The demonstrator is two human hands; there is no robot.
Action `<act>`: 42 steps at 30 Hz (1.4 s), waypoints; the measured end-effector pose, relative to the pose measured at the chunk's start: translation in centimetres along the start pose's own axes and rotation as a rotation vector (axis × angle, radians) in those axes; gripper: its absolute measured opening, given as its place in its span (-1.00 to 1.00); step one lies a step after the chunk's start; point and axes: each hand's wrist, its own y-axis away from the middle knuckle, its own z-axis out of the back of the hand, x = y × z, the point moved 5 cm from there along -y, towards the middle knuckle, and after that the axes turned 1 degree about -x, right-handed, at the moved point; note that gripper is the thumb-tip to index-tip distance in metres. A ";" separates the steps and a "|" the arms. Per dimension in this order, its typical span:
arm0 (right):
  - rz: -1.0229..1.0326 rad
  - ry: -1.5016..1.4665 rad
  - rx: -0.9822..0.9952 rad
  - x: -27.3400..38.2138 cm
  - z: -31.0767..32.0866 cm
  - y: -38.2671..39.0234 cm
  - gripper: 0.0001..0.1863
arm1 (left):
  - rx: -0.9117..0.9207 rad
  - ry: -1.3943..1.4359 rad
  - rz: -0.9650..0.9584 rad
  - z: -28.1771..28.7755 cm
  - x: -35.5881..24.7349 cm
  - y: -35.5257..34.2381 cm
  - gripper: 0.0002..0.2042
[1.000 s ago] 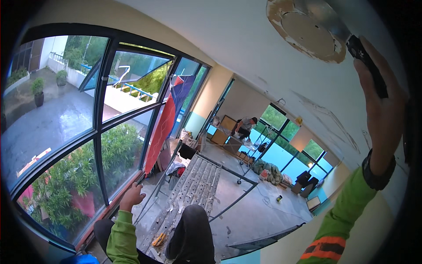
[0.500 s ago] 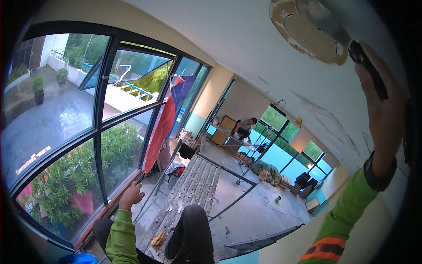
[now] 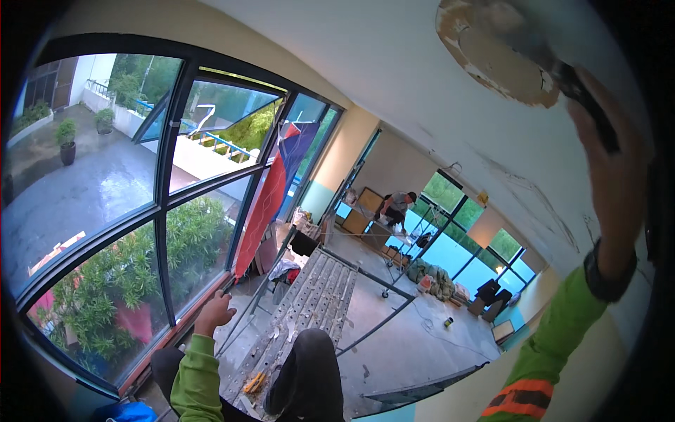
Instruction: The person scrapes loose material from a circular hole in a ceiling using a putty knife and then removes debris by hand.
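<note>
My right hand (image 3: 613, 169) is raised, closed round the black handle (image 3: 589, 95) of a wide scraper blade (image 3: 538, 49), blurred against a round, chipped, buff patch (image 3: 478, 60) on the white ceiling (image 3: 422, 63). My left hand (image 3: 214, 309) is low beside the window frame (image 3: 160, 274), fingers apart and loosely bent, with nothing visible in it; whether it touches the metal tube behind it I cannot tell. My dark-trousered knee (image 3: 309, 359) is over a perforated metal scaffold plank (image 3: 323, 285), where yellow-handled tools (image 3: 254, 382) lie.
A red-and-blue cloth (image 3: 271, 197) hangs at the windows. Scaffold tubes (image 3: 376, 313) frame the plank. Farther back, a co-worker (image 3: 397, 205) bends over another scaffold (image 3: 415, 243), near green sacks (image 3: 432, 278), boards (image 3: 369, 207) and a cable (image 3: 429, 323) on the floor.
My right hand and the scraper have shifted slightly along the ceiling patch, the blade now blurred. The whole view has moved a little right and down. My left hand stays low.
</note>
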 end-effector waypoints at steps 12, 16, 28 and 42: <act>-0.124 0.009 0.026 -1.5 -0.2 -0.5 -0.66 | -0.001 0.003 -0.029 -0.3 0.3 -0.3 -0.51; 0.074 0.004 -0.022 -0.2 0.3 -1.2 -0.65 | -0.048 0.016 -0.038 -0.8 0.8 -0.9 -0.51; -0.094 -0.270 -0.040 1.4 -1.9 0.5 -0.71 | -0.093 0.025 -0.027 0.9 0.4 0.1 -0.50; -0.166 -0.113 -0.186 1.9 -3.3 2.8 -0.69 | -0.014 0.000 -0.004 0.5 1.4 0.4 -0.52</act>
